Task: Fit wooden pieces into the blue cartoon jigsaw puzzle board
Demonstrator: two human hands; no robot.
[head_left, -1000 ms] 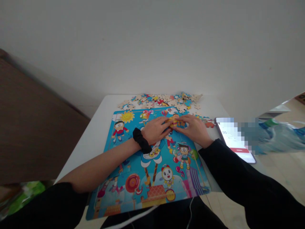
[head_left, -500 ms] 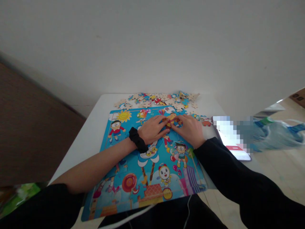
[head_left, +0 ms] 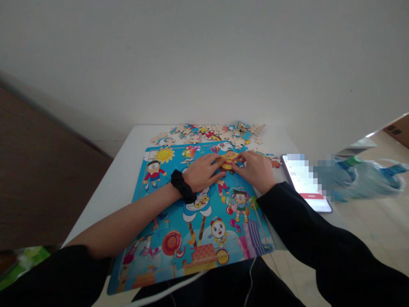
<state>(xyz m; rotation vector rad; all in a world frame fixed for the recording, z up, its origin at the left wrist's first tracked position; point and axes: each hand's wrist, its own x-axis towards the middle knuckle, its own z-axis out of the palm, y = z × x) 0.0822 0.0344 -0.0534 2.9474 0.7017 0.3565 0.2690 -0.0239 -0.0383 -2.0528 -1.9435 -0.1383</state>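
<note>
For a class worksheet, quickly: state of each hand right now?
Left hand: at the yellow-striped figure on the puzzle board; whether it grips anything cannot be told.
Right hand: bent at the figure's other side; grip cannot be told.

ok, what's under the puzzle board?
The white table under most of the puzzle board; its near edge juts over the person's dark-clothed lap. Anything else beneath is covered by the board.

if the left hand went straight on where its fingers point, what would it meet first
Most likely the right hand, just across the yellow-shirted figure on the puzzle board, though one view leaves their exact heights unclear.
</note>
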